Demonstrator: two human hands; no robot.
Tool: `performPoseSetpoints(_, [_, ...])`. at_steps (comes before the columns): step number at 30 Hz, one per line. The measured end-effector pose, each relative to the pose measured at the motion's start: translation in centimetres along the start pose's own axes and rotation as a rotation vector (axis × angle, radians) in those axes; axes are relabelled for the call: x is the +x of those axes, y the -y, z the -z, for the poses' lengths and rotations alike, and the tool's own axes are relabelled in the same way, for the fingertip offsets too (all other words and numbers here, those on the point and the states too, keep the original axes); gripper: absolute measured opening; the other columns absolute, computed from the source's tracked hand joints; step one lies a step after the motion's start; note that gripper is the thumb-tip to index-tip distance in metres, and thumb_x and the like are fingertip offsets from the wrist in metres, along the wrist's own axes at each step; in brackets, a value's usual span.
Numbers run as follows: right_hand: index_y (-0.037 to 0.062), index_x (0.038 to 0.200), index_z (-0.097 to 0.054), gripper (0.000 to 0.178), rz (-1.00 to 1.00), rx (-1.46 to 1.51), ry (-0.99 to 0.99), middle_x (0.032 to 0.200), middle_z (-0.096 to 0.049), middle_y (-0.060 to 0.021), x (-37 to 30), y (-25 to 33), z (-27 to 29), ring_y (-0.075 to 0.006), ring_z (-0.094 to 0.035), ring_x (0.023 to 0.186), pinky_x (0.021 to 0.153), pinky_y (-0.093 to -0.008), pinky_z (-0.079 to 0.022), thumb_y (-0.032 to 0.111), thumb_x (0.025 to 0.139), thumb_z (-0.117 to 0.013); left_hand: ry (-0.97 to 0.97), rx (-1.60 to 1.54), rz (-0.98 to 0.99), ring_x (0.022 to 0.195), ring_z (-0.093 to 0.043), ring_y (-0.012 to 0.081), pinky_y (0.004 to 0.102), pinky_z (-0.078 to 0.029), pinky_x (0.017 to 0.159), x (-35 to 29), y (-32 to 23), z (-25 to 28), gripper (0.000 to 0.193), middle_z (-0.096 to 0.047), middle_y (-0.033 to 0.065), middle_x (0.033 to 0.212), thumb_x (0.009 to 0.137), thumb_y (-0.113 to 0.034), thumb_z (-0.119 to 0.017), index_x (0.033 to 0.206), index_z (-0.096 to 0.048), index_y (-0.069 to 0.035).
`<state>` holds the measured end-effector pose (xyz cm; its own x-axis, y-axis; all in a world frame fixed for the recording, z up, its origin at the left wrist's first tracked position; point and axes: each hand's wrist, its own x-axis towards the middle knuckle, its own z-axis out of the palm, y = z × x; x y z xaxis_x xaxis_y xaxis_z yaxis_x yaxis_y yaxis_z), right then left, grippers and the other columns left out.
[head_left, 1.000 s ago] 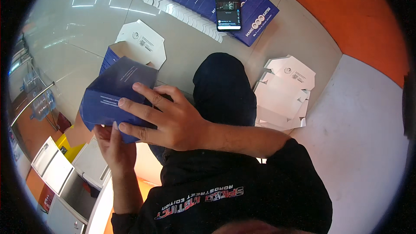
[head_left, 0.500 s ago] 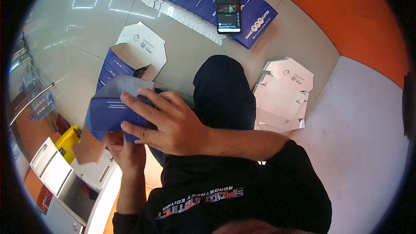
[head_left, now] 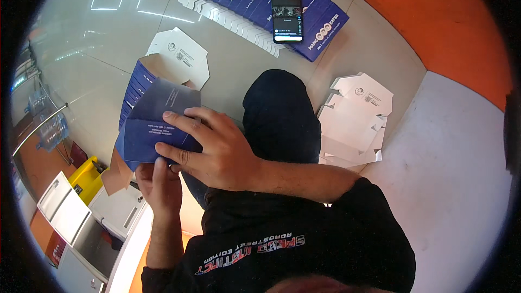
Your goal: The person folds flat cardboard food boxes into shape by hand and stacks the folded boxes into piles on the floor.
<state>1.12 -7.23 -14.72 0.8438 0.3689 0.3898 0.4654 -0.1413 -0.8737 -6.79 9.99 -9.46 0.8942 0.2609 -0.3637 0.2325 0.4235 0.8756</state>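
Box shifts slightly right since earlier frame, now above floor, left of knee. Left hand clamped on near edge; right hand clamped on right side, fingers across top. Phone on stack, toward right edge.

Lettering on cartons, shirt and, seemingly, phone

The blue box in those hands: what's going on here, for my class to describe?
A person holds the blue box: the right hand lies across it, the left hand grips its near edge. Just beyond is a nested stack of blue boxes. Farther off, a phone with a lit screen rests on overlapping blue cartons; white unfolded cardboard lies at right.
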Motion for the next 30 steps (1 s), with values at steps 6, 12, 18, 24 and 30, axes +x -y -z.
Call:
performPoseSetpoints(6, [0.0149, 0.136, -0.068, 0.052, -0.106, 0.18, 0.101, 0.141, -0.059, -0.0115, 0.2, -0.8, 1.0, -0.0292, -0.061, 0.118, 0.096, -0.0436, -0.049, 0.029, 0.087, -0.078, -0.096, 0.672, 0.124, 0.114, -0.064, 0.0197, 0.0347, -0.055, 0.095, 0.4, -1.6, 1.0, 0.035, -0.063, 0.0151, 0.124, 0.1, -0.003, -0.061, 0.133, -0.053, 0.003])
performPoseSetpoints(12, [0.0141, 0.136, -0.063, 0.049, 0.111, 0.048, 0.216, 0.14, -0.06, -0.0066, 1.1, -2.0, 2.0, -0.0216, -0.07, 0.098, 0.08, -0.0372, -0.057, 0.025, 0.09, -0.075, 0.319, 0.98, 0.202, 0.082, -0.061, 0.0143, 0.03, -0.048, 0.072, -0.2, -4.0, -0.4, 0.035, -0.067, 0.0077, 0.098, 0.086, 0.008, -0.058, 0.12, -0.06, 0.002])
performPoseSetpoints(18, [0.0094, 0.118, -0.068, 0.037, 0.1, 0.034, 0.165, 0.13, -0.058, -0.0118, 0.8, -1.4, 1.9, -0.0227, -0.07, 0.096, 0.076, -0.0367, -0.059, 0.027, 0.087, -0.078, 0.384, 1.128, 0.13, 0.076, -0.059, 0.0201, 0.0281, -0.045, 0.065, 0.3, -4.6, -1.7, 0.033, -0.062, 0.0108, 0.094, 0.082, 0.009, -0.056, 0.114, -0.062, 0.0])
performPoseSetpoints(24, [0.0069, 0.112, -0.07, 0.041, 0.009, 0.159, 0.112, 0.116, -0.055, -0.0117, -0.2, -1.9, 1.4, -0.0217, -0.069, 0.094, 0.073, -0.0319, -0.058, 0.023, 0.079, -0.088, 0.397, 1.051, 0.283, 0.078, -0.059, 0.0194, 0.029, -0.047, 0.066, 0.5, -4.9, -0.8, 0.024, -0.059, 0.012, 0.091, 0.084, 0.01, -0.054, 0.106, -0.063, 0.003])
performPoseSetpoints(30, [0.005, 0.11, -0.069, 0.034, -0.359, 0.404, 0.002, 0.12, -0.049, -0.0143, -1.2, -2.1, 1.4, -0.015, -0.068, 0.083, 0.068, -0.0252, -0.057, 0.017, 0.083, -0.087, 0.34, 0.891, 0.409, 0.083, -0.061, 0.0139, 0.0273, -0.051, 0.073, 0.2, -5.0, -0.2, 0.019, -0.063, 0.0084, 0.094, 0.094, 0.004, -0.054, 0.111, -0.062, 0.003])
